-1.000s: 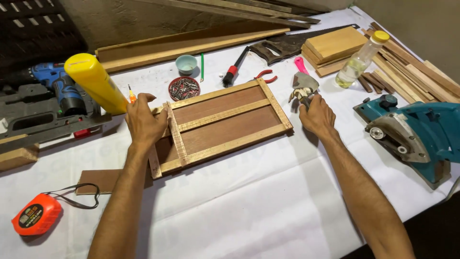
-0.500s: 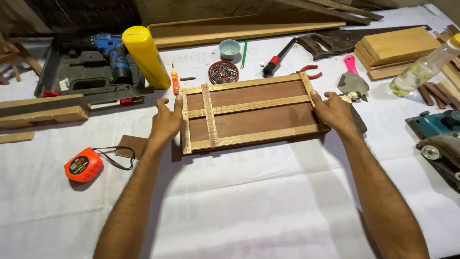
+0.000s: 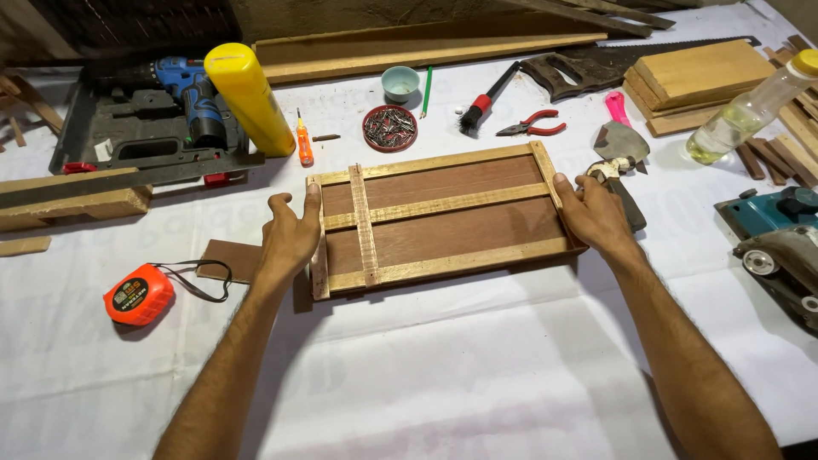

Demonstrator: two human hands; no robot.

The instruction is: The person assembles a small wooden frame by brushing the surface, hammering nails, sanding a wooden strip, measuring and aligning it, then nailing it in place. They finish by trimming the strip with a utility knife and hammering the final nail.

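One wooden panel point(image 3: 443, 220), two hands gripping its ends, left hand point(image 3: 290, 234), right hand point(image 3: 596, 215)

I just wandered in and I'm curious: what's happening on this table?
A person grips a flat wooden panel, dark board with pale strips framing and crossing it, by its two short ends: left hand on one end, right hand on the other. It lies on a white sheet. Around it are an orange tape measure, a yellow can, a blue drill in its case, a dish of screws, red pliers, a handsaw and a power planer.
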